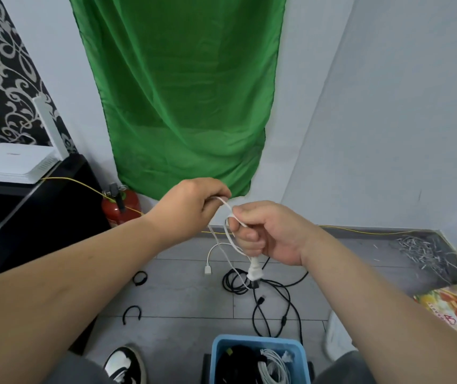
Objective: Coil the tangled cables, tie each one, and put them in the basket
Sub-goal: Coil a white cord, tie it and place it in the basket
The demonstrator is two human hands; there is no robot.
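Note:
A thin white cable (pixel 228 239) hangs in the air between both hands. My left hand (pixel 191 206) pinches its upper end, and my right hand (pixel 263 231) grips a few loops of it, with a white plug (pixel 253 271) and a USB end (pixel 208 270) dangling below. On the grey floor lie tangled black cables (pixel 271 297). Two black ties (pixel 140 278) (pixel 131 314) lie on the floor at the left. The blue basket (pixel 300 347) at the bottom holds a coiled black cable (pixel 238 364) and a coiled white one (pixel 273 367).
A red fire extinguisher (pixel 120 209) stands by the wall beside a black cabinet (pixel 36 217) with a white device (pixel 14 163) on top. A green cloth (pixel 183 92) hangs on the wall. A pile of metal bits (pixel 424 250) lies at right. My shoe (pixel 125 364) is bottom left.

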